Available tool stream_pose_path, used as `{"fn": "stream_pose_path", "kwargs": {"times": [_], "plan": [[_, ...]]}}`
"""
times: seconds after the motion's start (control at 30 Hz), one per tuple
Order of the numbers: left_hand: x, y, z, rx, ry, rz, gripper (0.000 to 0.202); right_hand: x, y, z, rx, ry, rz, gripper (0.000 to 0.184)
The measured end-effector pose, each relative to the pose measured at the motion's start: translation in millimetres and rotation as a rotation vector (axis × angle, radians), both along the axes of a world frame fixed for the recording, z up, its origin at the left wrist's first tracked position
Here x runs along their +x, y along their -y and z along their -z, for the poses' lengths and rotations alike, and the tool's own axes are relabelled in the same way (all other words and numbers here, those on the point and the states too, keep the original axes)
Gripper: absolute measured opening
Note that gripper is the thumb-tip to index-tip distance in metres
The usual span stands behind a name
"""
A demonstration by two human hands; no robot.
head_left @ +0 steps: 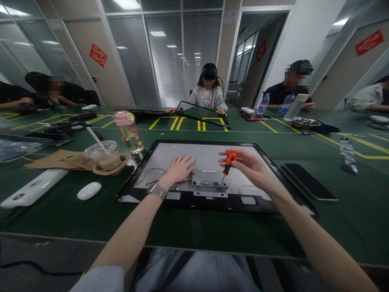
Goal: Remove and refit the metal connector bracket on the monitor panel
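Observation:
A flat display panel (pixel 243 160) with a black frame lies back side up on the green table. Near its front edge sits a metal box (pixel 209 177) with several connector ports along its front face. My right hand (pixel 247 164) grips an orange and black screwdriver (pixel 229 161), whose shaft points down at the right end of the ports. Fingers spread, my left hand (pixel 178 170) lies flat on the panel just left of the box. Loose thin wires (pixel 148 175) run beside that hand, partly under the wrist.
Left of the panel are a pink-lidded bottle (pixel 129 132), an iced drink cup (pixel 105 154), a white earphone case (pixel 89 190) and a white power bank (pixel 33 188). A phone (pixel 308 181) lies to the right. Across the table, a person holds a black frame (pixel 203 115).

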State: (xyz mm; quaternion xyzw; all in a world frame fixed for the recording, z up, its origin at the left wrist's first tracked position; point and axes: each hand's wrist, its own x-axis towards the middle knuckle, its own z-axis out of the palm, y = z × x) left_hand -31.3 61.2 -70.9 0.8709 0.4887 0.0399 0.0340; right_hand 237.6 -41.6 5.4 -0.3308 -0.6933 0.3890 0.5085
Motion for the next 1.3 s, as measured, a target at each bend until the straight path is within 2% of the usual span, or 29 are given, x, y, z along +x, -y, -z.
{"fn": "stream_pose_path", "kwargs": {"times": [0.1, 0.2, 0.37, 0.43, 0.53, 0.63, 0.77, 0.83, 0.93, 1.1, 1.3], "plan": [[-1, -1, 1.7, 0.023, -0.011, 0.009, 0.054, 0, -3, 5.0, 0.160, 0.036, 0.221, 0.023], [0, 0, 3.2, 0.042, -0.054, 0.005, 0.053, 0, -6, 7.9, 0.271, 0.034, 0.284, 0.016], [2, 0, 4.2, 0.041, -0.095, 0.022, 0.052, 5, -10, 9.7, 0.082, -0.121, 0.073, 0.025], [-1, 0, 3.3, 0.007, -0.067, 0.050, 0.051, 7, -13, 11.2, 0.023, -0.176, 0.043, 0.026], [-8, -2, -1.5, -0.102, 0.053, 0.098, 0.048, 8, -16, 11.6, 0.033, -0.218, 0.099, 0.015], [-18, -3, -10.9, -0.283, 0.194, 0.184, 0.053, 8, -15, 9.4, 0.029, -0.243, 0.116, 0.004], [-29, -1, -24.3, -0.434, 0.249, 0.269, 0.047, 9, -12, 7.4, -0.093, -0.306, 0.002, 0.015], [-32, 2, -27.6, -0.465, 0.256, 0.311, 0.058, 10, -12, 7.4, -0.151, -0.331, -0.057, 0.020], [-34, 5, -27.0, -0.457, 0.268, 0.324, 0.075, 10, -12, 6.8, -0.177, -0.351, -0.114, 0.015], [-32, 8, -21.6, -0.391, 0.304, 0.278, 0.075, 13, -13, 4.4, -0.191, -0.335, -0.167, 0.015], [-31, 9, -19.2, -0.359, 0.322, 0.291, 0.076, 10, -13, 9.4, -0.143, -0.344, -0.054, 0.012]]}}
